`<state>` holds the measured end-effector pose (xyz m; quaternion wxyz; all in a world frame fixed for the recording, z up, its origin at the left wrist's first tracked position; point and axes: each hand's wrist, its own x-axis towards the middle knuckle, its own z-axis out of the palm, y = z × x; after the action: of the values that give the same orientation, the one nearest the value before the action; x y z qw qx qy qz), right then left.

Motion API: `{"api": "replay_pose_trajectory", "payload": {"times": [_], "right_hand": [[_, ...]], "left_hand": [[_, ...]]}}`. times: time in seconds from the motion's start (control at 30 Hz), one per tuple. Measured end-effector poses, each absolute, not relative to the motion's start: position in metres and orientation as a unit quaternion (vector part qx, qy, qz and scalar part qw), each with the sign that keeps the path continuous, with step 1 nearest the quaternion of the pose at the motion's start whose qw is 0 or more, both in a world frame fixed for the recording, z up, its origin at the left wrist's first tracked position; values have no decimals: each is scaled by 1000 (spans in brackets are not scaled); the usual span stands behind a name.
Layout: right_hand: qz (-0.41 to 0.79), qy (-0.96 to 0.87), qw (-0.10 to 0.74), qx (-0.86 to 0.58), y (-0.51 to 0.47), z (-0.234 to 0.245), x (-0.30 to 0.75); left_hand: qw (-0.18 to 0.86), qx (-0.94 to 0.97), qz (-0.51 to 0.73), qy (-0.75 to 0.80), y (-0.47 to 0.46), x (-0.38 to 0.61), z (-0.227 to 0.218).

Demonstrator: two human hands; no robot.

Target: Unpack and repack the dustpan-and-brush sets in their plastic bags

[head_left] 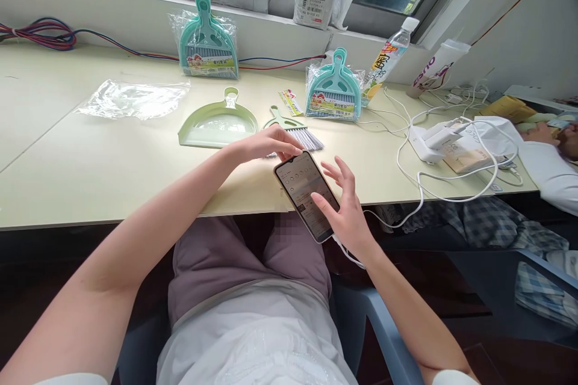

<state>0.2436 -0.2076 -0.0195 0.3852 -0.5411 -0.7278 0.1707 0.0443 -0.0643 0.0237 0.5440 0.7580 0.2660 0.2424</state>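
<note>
A smartphone (307,197) with a lit screen tilts at the table's front edge, a white cable plugged into its lower end. At its top edge is my left hand (273,143), fingers bent and gripping it; some fingertips are hidden. My right hand (347,210) is open over the phone's right side, thumb above the screen and fingers spread. Just beyond my left hand lies a small green brush (289,123) with grey bristles, partly covered by the hand. A pale green dustpan (219,123) sits to its left, and a printed label card (290,102) lies behind the brush.
Two wrapped turquoise dustpan sets (208,42) (335,89) stand along the wall. Clear plastic wrap (135,99) lies at left. A bottle (391,60), a cup (438,69), white cables and a charger (427,144) are at right, near another person's sleeve (548,168).
</note>
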Motion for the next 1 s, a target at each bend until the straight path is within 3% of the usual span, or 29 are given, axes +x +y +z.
{"api": "replay_pose_trajectory", "payload": {"times": [0.3, 0.5, 0.8, 1.0], "right_hand": [[310, -777, 293, -462, -213, -4, 271], [302, -806, 234, -452, -210, -7, 297], [268, -745, 362, -491, -198, -11, 273], [231, -734, 361, -527, -199, -13, 252]], "left_hand": [[558, 755, 237, 248, -62, 43, 21], [554, 761, 228, 250, -59, 42, 16], [534, 762, 243, 273, -61, 42, 19], [543, 762, 238, 259, -62, 41, 19]]}}
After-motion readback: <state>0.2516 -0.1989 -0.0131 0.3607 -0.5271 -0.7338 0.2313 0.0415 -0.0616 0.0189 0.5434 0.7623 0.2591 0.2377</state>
